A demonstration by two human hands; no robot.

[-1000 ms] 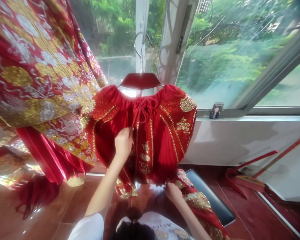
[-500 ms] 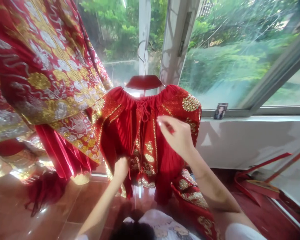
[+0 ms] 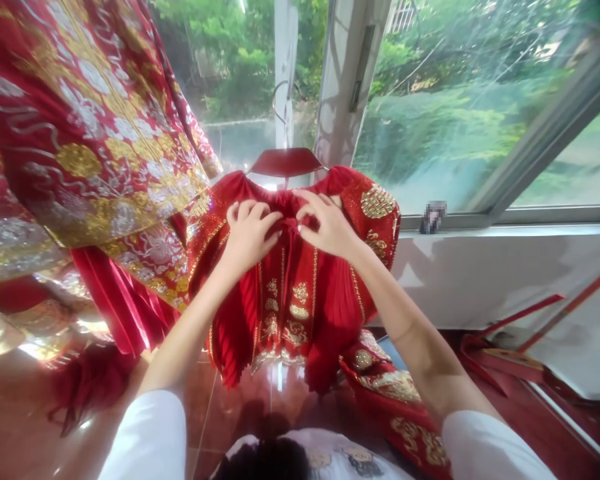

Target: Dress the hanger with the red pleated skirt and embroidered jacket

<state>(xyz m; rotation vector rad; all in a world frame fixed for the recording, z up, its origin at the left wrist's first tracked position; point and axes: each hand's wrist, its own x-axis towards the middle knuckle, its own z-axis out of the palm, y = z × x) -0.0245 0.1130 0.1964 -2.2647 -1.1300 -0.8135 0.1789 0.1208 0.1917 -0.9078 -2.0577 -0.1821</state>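
Observation:
A red jacket (image 3: 300, 290) with gold embroidery and pleated red panels hangs on a wire-hooked hanger (image 3: 280, 110) in front of me. Its gathered neckline is tied with a thin red drawstring (image 3: 291, 225) at the centre front. My left hand (image 3: 253, 233) is at the left of the knot, thumb and forefinger close together on the string, other fingers curled over the gathers. From the right, my right hand (image 3: 327, 223) pinches at the same knot, its forefinger stretched along the neckline. The fingers partly hide the bow.
Another red garment (image 3: 95, 133) with gold and silver embroidery hangs close on the left. Embroidered red cloth (image 3: 390, 387) lies low at the right. Behind are sliding windows (image 3: 430, 133) and a sill with a small blurred object (image 3: 433, 217). Red straps (image 3: 515, 320) are at far right.
My left hand has risen from the jacket's lower front to the neckline. My right hand has moved up and left to the drawstring knot.

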